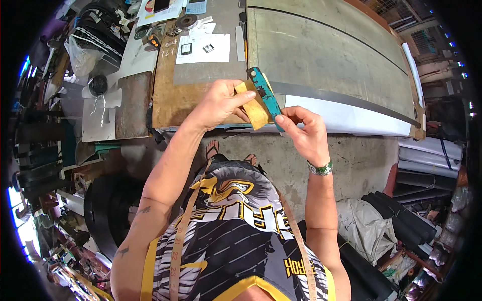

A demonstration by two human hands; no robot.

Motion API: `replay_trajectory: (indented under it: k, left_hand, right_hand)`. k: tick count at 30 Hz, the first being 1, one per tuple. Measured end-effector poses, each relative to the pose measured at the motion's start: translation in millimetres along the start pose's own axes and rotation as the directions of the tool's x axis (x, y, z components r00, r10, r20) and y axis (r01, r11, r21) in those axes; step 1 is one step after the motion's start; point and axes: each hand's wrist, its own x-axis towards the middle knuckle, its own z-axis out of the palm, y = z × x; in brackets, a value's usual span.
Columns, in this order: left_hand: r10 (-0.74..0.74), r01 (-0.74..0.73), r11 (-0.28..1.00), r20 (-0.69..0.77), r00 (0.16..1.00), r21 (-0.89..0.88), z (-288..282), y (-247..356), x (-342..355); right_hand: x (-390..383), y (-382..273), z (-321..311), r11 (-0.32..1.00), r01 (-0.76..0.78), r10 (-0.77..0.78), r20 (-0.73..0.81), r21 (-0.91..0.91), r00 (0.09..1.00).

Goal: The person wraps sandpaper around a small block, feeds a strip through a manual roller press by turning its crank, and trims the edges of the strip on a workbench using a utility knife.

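My left hand point(221, 103) pinches a yellow, slightly curled strip point(255, 111), thumb on top and fingers beneath. I cannot make out what the strip is made of. Close against its right side is a slim teal tool point(267, 95) with chipped paint and a round rivet near its far end; its exact kind is unclear. My right hand point(305, 131) grips the near end of this tool between thumb and fingers, and the tool slants up to the left. Both hands are raised over the front edge of the wooden table point(173, 113).
On the table lie a white paper with drawings point(202, 48), a tape roll point(186, 21) and a calculator point(196, 6). A large grey-green board point(326, 50) covers the right, with a white sheet point(346, 115) along its front. Rolled material point(427, 155) is stacked at lower right.
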Motion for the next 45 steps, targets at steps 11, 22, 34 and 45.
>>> replay_trajectory:
  k: [11, 22, 34, 45]
  left_hand:
    - [-0.018, 0.016, 0.999, 0.06, 0.998, 0.031, -0.5, 2.8, 2.3]
    - [0.091, -0.085, 0.995, -0.1, 0.991, 0.058, 2.5, 0.4, 8.2]
    - [0.075, -0.075, 0.997, -0.038, 0.996, 0.004, 20.4, -4.8, 9.1]
    - [0.091, -0.09, 0.996, -0.043, 0.995, 0.024, 19.4, 1.6, 7.2]
  right_hand:
    - [3.5, 5.9, -1.2, 0.998, -0.057, 0.057, 0.033, 0.004, 0.998]
    - [0.0, 4.0, -8.5, 0.991, -0.061, 0.06, 0.009, 0.118, 0.998]
    - [10.3, 9.4, -6.4, 0.99, -0.083, 0.08, 0.024, 0.114, 0.996]
    - [7.5, 12.2, -10.3, 0.995, -0.053, 0.05, 0.039, 0.081, 0.998]
